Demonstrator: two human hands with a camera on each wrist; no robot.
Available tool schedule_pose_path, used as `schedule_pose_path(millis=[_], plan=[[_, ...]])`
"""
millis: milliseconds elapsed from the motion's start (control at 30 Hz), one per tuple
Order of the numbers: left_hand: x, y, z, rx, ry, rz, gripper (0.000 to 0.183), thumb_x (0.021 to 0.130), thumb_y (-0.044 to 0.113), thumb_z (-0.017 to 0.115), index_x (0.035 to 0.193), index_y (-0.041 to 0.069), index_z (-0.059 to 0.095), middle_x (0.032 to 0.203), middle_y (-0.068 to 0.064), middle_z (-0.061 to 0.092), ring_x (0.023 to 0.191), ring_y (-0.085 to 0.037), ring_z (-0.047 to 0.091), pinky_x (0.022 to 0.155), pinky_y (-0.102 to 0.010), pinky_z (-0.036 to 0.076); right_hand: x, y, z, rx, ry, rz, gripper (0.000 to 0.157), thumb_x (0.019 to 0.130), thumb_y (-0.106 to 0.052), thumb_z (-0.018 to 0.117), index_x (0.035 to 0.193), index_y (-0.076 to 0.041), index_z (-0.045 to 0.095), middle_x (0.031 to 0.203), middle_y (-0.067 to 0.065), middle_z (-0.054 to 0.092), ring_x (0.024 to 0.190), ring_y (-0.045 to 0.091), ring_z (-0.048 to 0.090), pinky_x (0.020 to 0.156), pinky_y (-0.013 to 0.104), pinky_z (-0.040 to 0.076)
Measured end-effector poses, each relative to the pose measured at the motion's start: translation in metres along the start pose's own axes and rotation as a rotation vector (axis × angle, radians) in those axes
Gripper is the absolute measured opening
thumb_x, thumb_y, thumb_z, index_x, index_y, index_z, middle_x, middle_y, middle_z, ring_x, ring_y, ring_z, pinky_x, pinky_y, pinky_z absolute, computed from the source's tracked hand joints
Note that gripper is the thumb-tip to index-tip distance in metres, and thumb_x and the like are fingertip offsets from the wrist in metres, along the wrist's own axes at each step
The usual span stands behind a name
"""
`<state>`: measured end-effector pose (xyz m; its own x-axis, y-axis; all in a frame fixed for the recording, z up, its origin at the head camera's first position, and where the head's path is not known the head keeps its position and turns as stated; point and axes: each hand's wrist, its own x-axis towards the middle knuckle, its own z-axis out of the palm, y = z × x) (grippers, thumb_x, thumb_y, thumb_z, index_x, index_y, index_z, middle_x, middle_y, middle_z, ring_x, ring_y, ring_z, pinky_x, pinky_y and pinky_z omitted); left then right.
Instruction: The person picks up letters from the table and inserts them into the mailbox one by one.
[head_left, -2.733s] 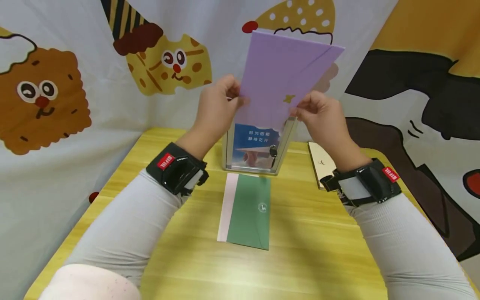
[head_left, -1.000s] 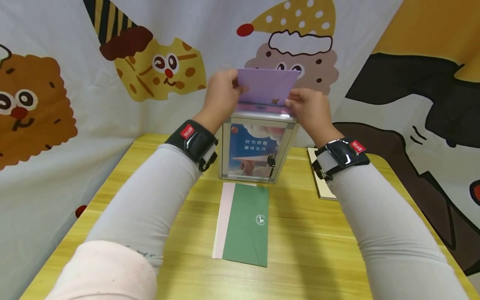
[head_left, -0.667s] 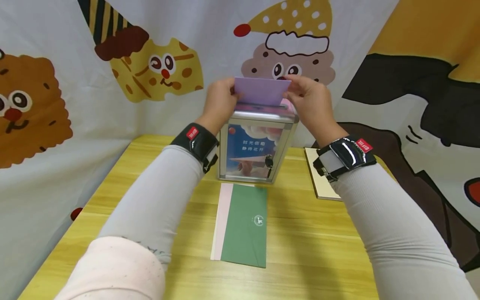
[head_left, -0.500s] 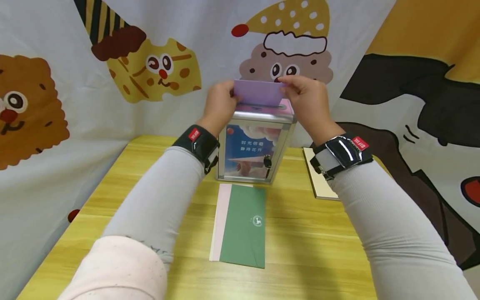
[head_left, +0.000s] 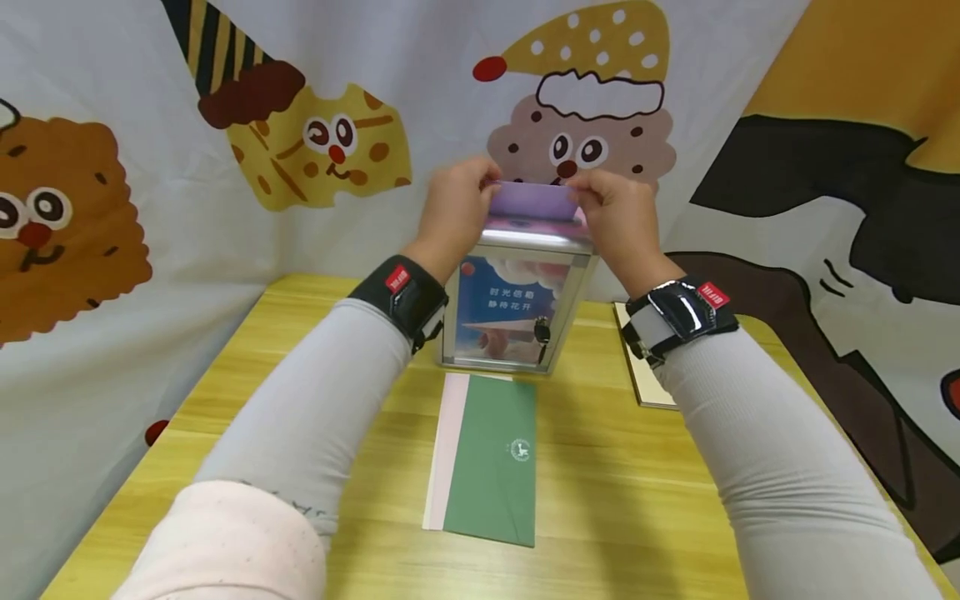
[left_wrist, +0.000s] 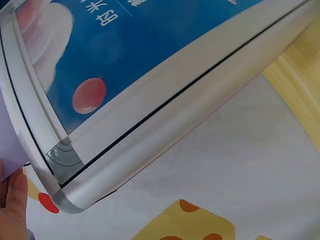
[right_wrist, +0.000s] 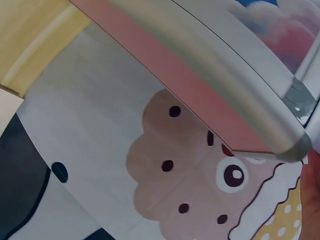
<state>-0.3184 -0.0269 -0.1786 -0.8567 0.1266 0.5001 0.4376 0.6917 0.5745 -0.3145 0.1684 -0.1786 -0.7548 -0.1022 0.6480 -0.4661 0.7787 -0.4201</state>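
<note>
A purple envelope (head_left: 532, 200) stands upright at the top of a silver-framed letter box (head_left: 495, 312); only its upper strip shows, the lower part hidden down in the slot. My left hand (head_left: 456, 208) pinches the envelope's left edge, and my right hand (head_left: 617, 218) pinches its right top corner. Both hands are just above the box's pink top. The left wrist view catches a few left fingers (left_wrist: 16, 200) beside the purple paper and the box's metal corner. At the edge of the right wrist view, a bit of the right hand (right_wrist: 311, 195) shows beyond the box corner.
In front of the box, a green envelope (head_left: 491, 467) with a white emblem overlaps a pale pink one (head_left: 448, 454) on the wooden table (head_left: 622, 500). A key hangs from the box's lock (head_left: 542, 329). Cream-coloured flat stationery (head_left: 648, 379) lies to the right. A printed curtain (head_left: 442, 67) hangs behind.
The purple envelope has come down from above the box into its slot, and less of it shows than half a second ago. Both hands have lowered with it, still gripping its edges.
</note>
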Motion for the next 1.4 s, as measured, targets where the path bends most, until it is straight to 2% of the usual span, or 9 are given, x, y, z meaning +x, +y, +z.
schedule_pose_path(millis=[100,200,367,433,500,600,800,933,1400], plan=[[0.0,0.001,0.002,0.049,-0.016,0.035,0.022,0.1,0.009,0.051,0.113,0.003,0.068,0.115,-0.009,0.068,0.107,-0.021,0.062,0.094,-0.027,0.047,-0.003,0.005,0.004,0.001,-0.011,0.026,0.014,0.094,-0.006,0.061,0.101,-0.002,0.073,0.103,0.014,0.072,0.094,0.027,0.068,0.081,0.038,0.053],[-0.001,-0.001,0.004,0.061,-0.046,0.02,0.024,0.1,0.005,0.048,0.115,0.004,0.067,0.12,-0.009,0.066,0.113,-0.022,0.059,0.098,-0.028,0.045,-0.004,0.01,0.008,-0.013,-0.016,0.027,0.014,0.094,-0.007,0.062,0.101,-0.002,0.074,0.103,0.013,0.072,0.093,0.027,0.068,0.081,0.038,0.053],[-0.003,-0.007,0.007,0.099,-0.113,-0.019,0.024,0.098,0.0,0.051,0.116,0.006,0.065,0.119,-0.009,0.063,0.112,-0.023,0.055,0.097,-0.03,0.046,-0.008,0.012,0.014,-0.061,-0.051,0.003,0.016,0.095,-0.007,0.061,0.103,-0.004,0.074,0.105,0.012,0.072,0.095,0.028,0.068,0.081,0.04,0.053],[-0.004,-0.01,0.01,0.142,-0.148,-0.022,0.03,0.09,-0.004,0.063,0.118,0.006,0.063,0.117,-0.009,0.062,0.11,-0.023,0.055,0.096,-0.031,0.047,-0.009,0.013,0.016,-0.085,-0.076,-0.01,0.017,0.095,-0.006,0.06,0.105,-0.004,0.073,0.106,0.013,0.071,0.095,0.029,0.068,0.081,0.041,0.053],[-0.005,-0.013,0.012,0.195,-0.176,-0.009,0.045,0.078,-0.005,0.076,0.119,0.007,0.061,0.116,-0.009,0.062,0.108,-0.023,0.054,0.096,-0.032,0.048,-0.011,0.013,0.017,-0.106,-0.1,-0.026,0.019,0.095,-0.006,0.059,0.108,-0.004,0.073,0.107,0.013,0.071,0.096,0.029,0.068,0.081,0.042,0.054],[-0.006,-0.016,0.014,0.26,-0.184,0.033,0.064,0.063,0.001,0.089,0.119,0.007,0.059,0.113,-0.009,0.061,0.105,-0.023,0.054,0.097,-0.033,0.047,-0.012,0.014,0.017,-0.14,-0.133,-0.05,0.021,0.095,-0.006,0.059,0.112,-0.004,0.071,0.108,0.014,0.071,0.096,0.03,0.068,0.081,0.042,0.054],[-0.007,-0.018,0.015,0.327,-0.154,0.094,0.056,0.065,0.001,0.088,0.115,0.006,0.062,0.11,-0.01,0.063,0.102,-0.024,0.055,0.095,-0.034,0.048,-0.011,0.014,0.015,-0.23,-0.186,-0.11,0.023,0.097,-0.006,0.056,0.116,-0.006,0.07,0.109,0.015,0.07,0.094,0.033,0.068,0.081,0.044,0.054],[-0.006,-0.016,0.014,0.365,-0.17,0.101,0.054,0.069,0.002,0.086,0.117,0.006,0.061,0.111,-0.011,0.062,0.103,-0.024,0.054,0.095,-0.034,0.048,-0.01,0.014,0.013,-0.284,-0.193,-0.154,0.023,0.097,-0.005,0.056,0.115,-0.006,0.071,0.105,0.017,0.071,0.09,0.036,0.068,0.077,0.047,0.055],[-0.004,-0.014,0.012,0.448,-0.204,0.111,0.056,0.062,-0.002,0.088,0.111,0.005,0.062,0.111,-0.012,0.062,0.107,-0.025,0.055,0.094,-0.033,0.048,-0.012,0.009,0.012,-0.322,-0.196,-0.162,0.023,0.097,-0.006,0.056,0.115,-0.006,0.07,0.103,0.017,0.071,0.082,0.034,0.068,0.071,0.045,0.055]])
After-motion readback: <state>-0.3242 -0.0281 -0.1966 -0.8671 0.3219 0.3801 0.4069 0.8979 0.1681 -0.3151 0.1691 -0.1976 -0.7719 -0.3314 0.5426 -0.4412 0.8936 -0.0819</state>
